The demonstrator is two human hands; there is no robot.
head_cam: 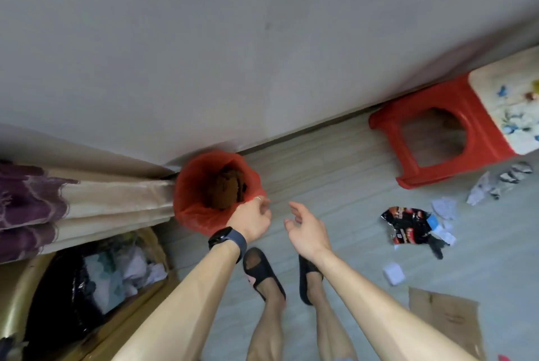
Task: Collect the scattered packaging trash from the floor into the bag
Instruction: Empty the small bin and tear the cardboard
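Note:
A red plastic bag (192, 203) stands open on the floor by the wall, with a brown lump inside. My left hand (252, 219), with a dark watch on the wrist, pinches the bag's near rim. Just right of the bag, my right hand (306, 228) hovers with relaxed fingers and holds nothing. Packaging trash lies on the floor to the right: a black and red snack wrapper (405, 225), crumpled white papers (444, 209), a small white packet (393, 273), grey wrappers (509, 178) and a flat piece of cardboard (446, 319).
A red plastic stool (437, 133) lies tipped on its side against the wall at right. A curtain (87, 200) hangs at left above a gold bin (96, 287) lined with black plastic and full of waste. My feet in black sandals (262, 273) stand below the hands.

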